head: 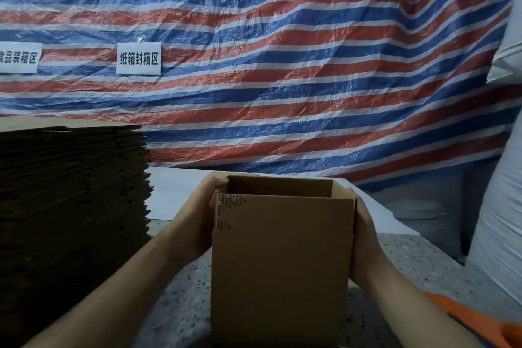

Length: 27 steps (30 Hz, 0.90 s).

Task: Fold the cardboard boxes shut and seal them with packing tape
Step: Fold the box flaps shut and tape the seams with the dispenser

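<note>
The left hand lay flat against the left side of the cardboard box, palm on the wall and fingers reaching up to curl over the top edge at the far left corner. The right hand mirrored it on the right side, palm pressed to the wall with the fingers running forward along it; their tips were hidden behind the box, so whether they hooked the rim could not be told. Between the two hands the box stood upright on the speckled tabletop, close in front of the person, its top open and the near flap standing up, with a ragged torn patch of exposed corrugation at that flap's upper left corner. The inside of the far wall showed through the opening. To the left of the box, close to the left forearm, rose a tall stack of flattened cardboard, dark in shadow. A white sheet lay on the table behind the box. At the lower right edge, beside the right forearm, an orange object was partly in view, too cropped to identify. A red, white and blue striped tarp hung across the back, bearing two white paper signs with printed characters. A white sack stood at the far right.
</note>
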{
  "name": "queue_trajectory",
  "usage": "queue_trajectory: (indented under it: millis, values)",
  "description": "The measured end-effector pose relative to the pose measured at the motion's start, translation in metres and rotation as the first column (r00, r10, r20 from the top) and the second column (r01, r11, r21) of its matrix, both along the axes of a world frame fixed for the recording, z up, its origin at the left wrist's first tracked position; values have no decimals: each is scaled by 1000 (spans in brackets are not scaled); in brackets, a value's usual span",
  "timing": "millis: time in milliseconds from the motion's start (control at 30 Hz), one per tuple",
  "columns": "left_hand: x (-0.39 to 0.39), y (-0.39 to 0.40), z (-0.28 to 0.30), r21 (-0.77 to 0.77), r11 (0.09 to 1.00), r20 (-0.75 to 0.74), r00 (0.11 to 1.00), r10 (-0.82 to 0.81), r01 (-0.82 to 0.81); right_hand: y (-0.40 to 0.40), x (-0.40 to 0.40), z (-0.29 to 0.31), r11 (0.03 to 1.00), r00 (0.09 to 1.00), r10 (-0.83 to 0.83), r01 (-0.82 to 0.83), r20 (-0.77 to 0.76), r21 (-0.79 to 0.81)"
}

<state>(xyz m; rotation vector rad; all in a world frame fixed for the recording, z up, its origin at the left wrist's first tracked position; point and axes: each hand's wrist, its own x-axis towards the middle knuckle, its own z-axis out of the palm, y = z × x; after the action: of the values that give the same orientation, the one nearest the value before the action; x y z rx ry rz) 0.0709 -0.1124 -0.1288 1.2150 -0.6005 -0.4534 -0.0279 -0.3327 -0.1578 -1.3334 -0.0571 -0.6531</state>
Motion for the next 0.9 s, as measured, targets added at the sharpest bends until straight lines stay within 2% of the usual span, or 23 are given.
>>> queue_trajectory:
  millis: [67, 200, 300, 433, 567, 767, 900]
  values:
    - [-5, -6, -3, 6, 997, 7, 997, 76, -76, -4, 2, -4, 998, 999, 0, 2, -33, 55]
    - [-14, -15, -13, -12, 982, -112, 976, 187, -190, -8, 4, -5, 995, 998, 16, -10, -67, 98]
    - [-19, -14, -15, -31, 982, -175, 968, 181, -189, -9, 4, -7, 994, 998, 17, -9, -68, 112]
    - [-25, -6, -21, -23, 989, -93, 985, 145, -148, -9, 5, -8, 993, 998, 10, -2, -60, 121]
    - [-22, -10, -18, 25, 985, -117, 978, 175, -174, -10, 7, -9, 992, 997, 10, 0, -71, 128]
    - [-21, -11, -18, 10, 980, -179, 964, 195, -196, -14, 12, -13, 992, 996, -11, 22, -85, 124]
    - [-24, -12, -18, 52, 989, -157, 977, 146, -139, -17, 12, -15, 993, 995, 4, 8, -101, 117]
